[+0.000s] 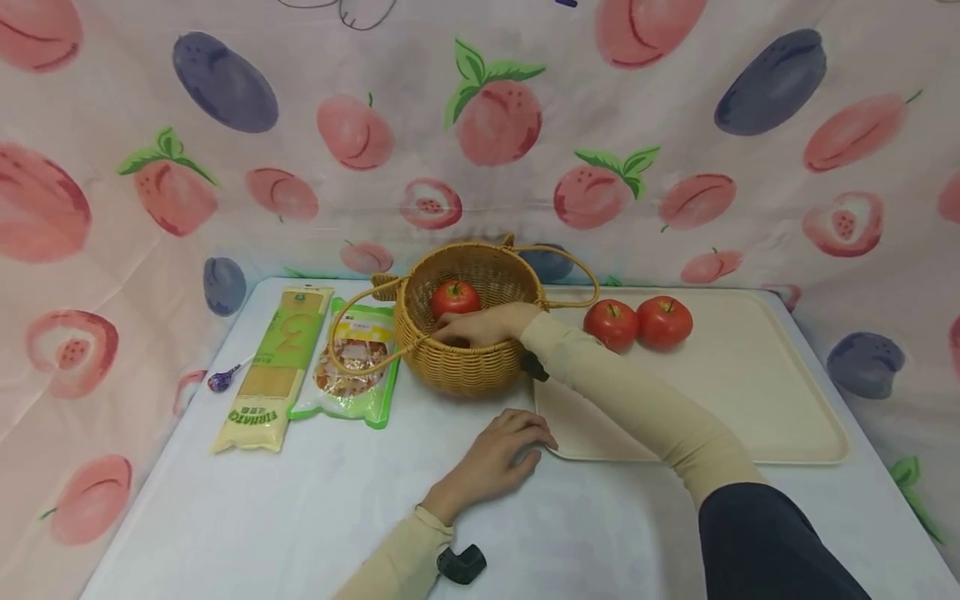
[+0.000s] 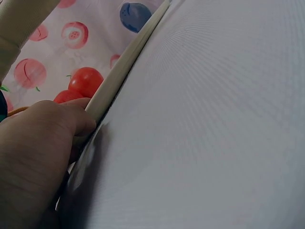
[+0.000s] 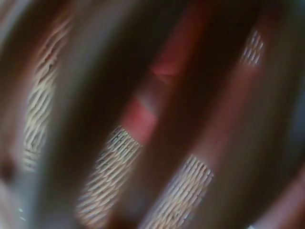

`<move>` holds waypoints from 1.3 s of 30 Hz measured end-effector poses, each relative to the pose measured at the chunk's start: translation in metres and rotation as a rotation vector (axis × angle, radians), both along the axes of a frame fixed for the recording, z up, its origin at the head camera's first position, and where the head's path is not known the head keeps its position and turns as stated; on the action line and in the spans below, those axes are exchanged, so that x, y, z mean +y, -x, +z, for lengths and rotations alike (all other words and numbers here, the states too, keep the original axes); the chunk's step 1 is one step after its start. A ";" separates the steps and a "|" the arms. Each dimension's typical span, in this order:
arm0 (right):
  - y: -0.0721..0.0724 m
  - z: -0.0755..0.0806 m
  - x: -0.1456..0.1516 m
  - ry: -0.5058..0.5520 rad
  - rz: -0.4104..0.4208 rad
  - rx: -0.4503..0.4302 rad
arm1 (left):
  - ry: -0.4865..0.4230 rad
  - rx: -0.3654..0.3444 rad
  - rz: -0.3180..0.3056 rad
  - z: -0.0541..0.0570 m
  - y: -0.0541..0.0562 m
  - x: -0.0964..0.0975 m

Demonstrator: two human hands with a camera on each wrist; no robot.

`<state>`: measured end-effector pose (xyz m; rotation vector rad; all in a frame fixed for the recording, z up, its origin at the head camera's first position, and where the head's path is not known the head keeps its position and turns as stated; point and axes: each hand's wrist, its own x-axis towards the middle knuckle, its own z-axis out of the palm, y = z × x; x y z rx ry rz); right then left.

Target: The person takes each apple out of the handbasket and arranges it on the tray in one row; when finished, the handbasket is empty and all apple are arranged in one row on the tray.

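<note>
Pasta packet: long, flat, yellow-and-green plastic packet [image 1: 273, 367]; FIRMATO was legible at its near end, the smaller characters too fine to read; its long axis ran away from the person, far end slanting right.
Food bag: glossy white-and-green plastic bag [image 1: 352, 387] beside it; its printing was too small to read.
Basket: round, golden-brown woven basket [image 1: 465, 371] at the table's back middle, mouth upward, loop handles spread left and right, the left one over the food bag.
Apple inside: shiny round red apple [image 1: 455, 293], resting against the weave.
Right hand: the right hand [image 1: 487, 325] reached into the basket before that apple, fingers bent downward; whether they gripped anything could not be told.
Left hand: the left hand [image 1: 498, 454] lay relaxed, fingers loosely spread, touching the near-left corner of the cream rectangular tray [image 1: 735, 375].
Tray: long axis left to right; two round red apples [image 1: 665, 322] sat side by side near its back-left corner.
</note>
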<state>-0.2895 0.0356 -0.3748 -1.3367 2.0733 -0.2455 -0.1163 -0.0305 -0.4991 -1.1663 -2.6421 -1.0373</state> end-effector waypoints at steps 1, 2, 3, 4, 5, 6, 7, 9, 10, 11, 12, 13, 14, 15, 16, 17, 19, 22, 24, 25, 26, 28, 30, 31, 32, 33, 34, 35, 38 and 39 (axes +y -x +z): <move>0.000 0.000 0.001 0.005 -0.003 -0.004 | 0.000 0.000 0.001 0.001 0.000 0.000; 0.000 0.001 0.001 0.008 -0.005 -0.006 | -0.001 -0.003 0.001 0.001 0.000 0.000; -0.001 0.001 0.002 0.010 -0.008 -0.007 | -0.002 -0.008 0.000 0.001 0.000 0.000; -0.001 0.002 0.002 0.014 -0.011 -0.011 | -0.003 -0.005 -0.001 0.001 0.000 0.000; -0.001 0.002 0.003 0.019 -0.009 -0.008 | -0.004 -0.004 -0.003 0.001 0.000 0.001; -0.001 0.003 0.004 0.022 -0.012 -0.007 | -0.006 -0.001 -0.005 0.001 0.000 0.001; -0.001 0.003 0.004 0.021 -0.015 -0.004 | -0.009 -0.003 -0.007 0.001 0.000 0.001; -0.001 0.004 0.005 0.016 -0.020 0.007 | -0.011 0.001 -0.006 0.001 0.000 0.003; 0.000 0.005 0.006 0.013 -0.027 0.011 | -0.013 0.005 -0.005 0.001 0.000 0.003; 0.000 0.005 0.007 0.013 -0.036 0.012 | -0.014 0.005 -0.003 0.000 -0.001 0.004; 0.000 0.006 0.007 0.010 -0.049 0.013 | -0.015 0.002 -0.001 0.000 -0.001 0.004; 0.000 0.006 0.008 0.015 -0.060 0.010 | -0.015 -0.005 0.001 0.001 -0.001 0.004; 0.000 0.007 0.009 0.021 -0.074 0.007 | -0.014 -0.013 0.005 0.001 -0.001 0.004; 0.000 0.007 0.010 0.031 -0.087 0.004 | -0.014 -0.015 0.006 0.001 -0.002 0.005; 0.000 0.008 0.012 0.046 -0.100 -0.004 | -0.012 -0.022 0.008 0.001 -0.002 0.005; 0.000 0.009 0.013 0.071 -0.102 -0.005 | -0.011 -0.029 0.010 0.001 -0.002 0.005; 0.000 0.012 0.016 0.126 -0.102 0.005 | -0.009 -0.032 0.011 0.001 -0.003 0.004; -0.002 0.016 0.021 0.196 -0.095 0.045 | -0.002 -0.031 0.015 0.001 -0.004 0.002; -0.003 0.017 0.023 0.221 -0.101 0.073 | 0.002 -0.031 0.017 0.001 -0.004 0.001; -0.004 0.018 0.025 0.230 -0.109 0.078 | 0.003 -0.039 0.018 0.000 -0.004 0.001; -0.005 0.019 0.026 0.240 -0.115 0.080 | 0.005 -0.046 0.019 0.001 -0.005 0.000; -0.007 0.019 0.028 0.261 -0.127 0.087 | 0.007 -0.043 0.019 -0.001 -0.005 0.000; -0.009 0.019 0.031 0.294 -0.142 0.100 | 0.006 -0.049 0.018 -0.001 -0.005 0.000; -0.009 0.019 0.033 0.312 -0.151 0.109 | 0.002 -0.042 0.015 -0.001 -0.004 0.001; -0.009 0.019 0.035 0.326 -0.161 0.122 | 0.000 -0.032 0.010 -0.001 -0.004 0.001; -0.009 0.019 0.036 0.341 -0.171 0.134 | -0.001 -0.028 0.008 -0.001 -0.003 0.001; -0.009 0.020 0.038 0.356 -0.182 0.143 | -0.004 -0.024 0.005 0.000 -0.003 0.002; -0.009 0.020 0.041 0.369 -0.191 0.151 | -0.007 -0.017 0.002 0.000 -0.002 0.002; -0.010 0.024 0.047 0.395 -0.229 0.159 | -0.009 0.003 -0.002 0.002 -0.001 0.003; -0.011 0.025 0.049 0.401 -0.242 0.156 | -0.008 0.005 -0.001 0.003 0.000 0.003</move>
